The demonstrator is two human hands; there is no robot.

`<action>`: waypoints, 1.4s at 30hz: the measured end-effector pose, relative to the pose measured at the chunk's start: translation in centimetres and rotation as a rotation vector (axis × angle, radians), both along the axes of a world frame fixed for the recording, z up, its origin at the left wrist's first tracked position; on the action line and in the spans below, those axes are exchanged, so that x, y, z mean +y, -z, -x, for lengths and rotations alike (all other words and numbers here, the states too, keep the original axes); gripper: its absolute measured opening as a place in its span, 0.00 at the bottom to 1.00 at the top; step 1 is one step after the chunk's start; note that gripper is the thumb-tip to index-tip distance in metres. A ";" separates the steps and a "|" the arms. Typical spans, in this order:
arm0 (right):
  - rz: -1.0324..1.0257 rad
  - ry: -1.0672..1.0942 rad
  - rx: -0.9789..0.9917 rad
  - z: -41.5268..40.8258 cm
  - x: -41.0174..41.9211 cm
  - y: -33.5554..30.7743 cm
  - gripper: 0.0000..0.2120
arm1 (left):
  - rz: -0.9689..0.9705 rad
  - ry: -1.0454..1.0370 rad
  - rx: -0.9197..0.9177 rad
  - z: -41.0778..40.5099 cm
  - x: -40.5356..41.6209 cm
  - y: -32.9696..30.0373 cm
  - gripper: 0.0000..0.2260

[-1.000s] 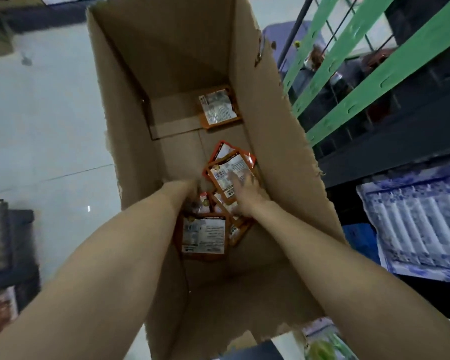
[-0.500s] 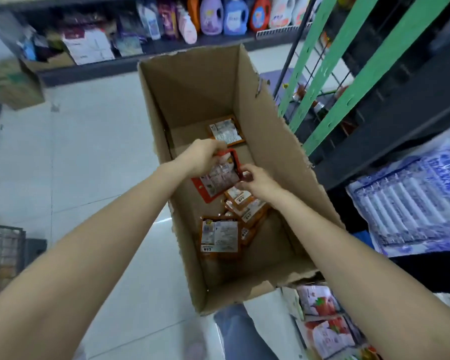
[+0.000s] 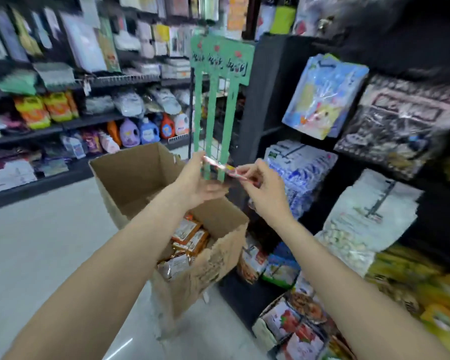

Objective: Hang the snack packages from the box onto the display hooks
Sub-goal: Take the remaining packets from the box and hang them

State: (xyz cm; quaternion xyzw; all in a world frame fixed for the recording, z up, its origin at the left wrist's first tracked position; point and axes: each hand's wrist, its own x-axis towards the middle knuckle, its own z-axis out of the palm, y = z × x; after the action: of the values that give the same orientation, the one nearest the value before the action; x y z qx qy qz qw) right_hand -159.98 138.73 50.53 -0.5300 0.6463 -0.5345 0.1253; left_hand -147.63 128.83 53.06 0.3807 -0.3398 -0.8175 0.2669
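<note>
Head view, only cam I've got: both hands up in front of the green rack [image 3: 213,120], a snack pack [image 3: 225,169] stretched edge-on btwn them. Left hand [image 3: 196,181] cups the pack's left end, fingers curled under, thumb on top; right hand [image 3: 261,189] pinches the right end w/ thumb and fingertips. So both are clamped on the same pack, neither slack. I read the two-hand hold as a way to keep the top edge taut and level so the hang hole can be lined up w/ a hook; the hooks themselves I can't make out, too blurred. Pack sits just in front of the rack's lower strips, above the box [image 3: 140,172], not yet hung as far as I can tell. Box stands open on the floor right beside the rack, prob so each reach is short. Counts: 1 pack in hand; in the box I see approx 4 orange packs [image 3: 190,235] piled at the near end, maybe more under them; rack shows 3 green upright strips, 1 header card. No packs visible on the rack, so I judge the job barely started.
</note>
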 end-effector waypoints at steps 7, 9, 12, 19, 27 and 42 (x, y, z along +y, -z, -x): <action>0.077 0.115 0.152 4.9 12.1 -7.0 0.08 | 0.282 0.215 0.112 8.0 8.2 -6.0 0.12; 0.193 0.264 0.091 6.5 14.9 -8.5 0.07 | 0.415 0.226 0.122 11.0 11.0 -7.1 0.08; 0.331 0.529 0.051 9.5 18.8 -11.6 0.04 | 0.598 0.250 0.187 15.7 15.1 -8.8 0.04; 0.231 0.658 -0.343 18.0 26.1 -14.5 0.18 | 0.833 0.340 0.141 23.7 22.8 -12.4 0.10; 0.247 0.682 -0.358 24.9 28.4 -14.5 0.03 | 0.816 0.214 -0.005 30.7 26.5 -14.0 0.13; 0.096 0.786 0.044 28.0 28.0 -14.4 0.14 | 0.910 0.116 -0.097 33.3 26.3 -12.8 0.10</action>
State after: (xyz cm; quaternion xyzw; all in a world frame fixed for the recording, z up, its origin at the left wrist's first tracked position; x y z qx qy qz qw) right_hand -187.96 166.69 64.94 -0.2588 0.7766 -0.5601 -0.1276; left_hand -180.92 155.10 65.90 0.2430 -0.6970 -0.5801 0.3444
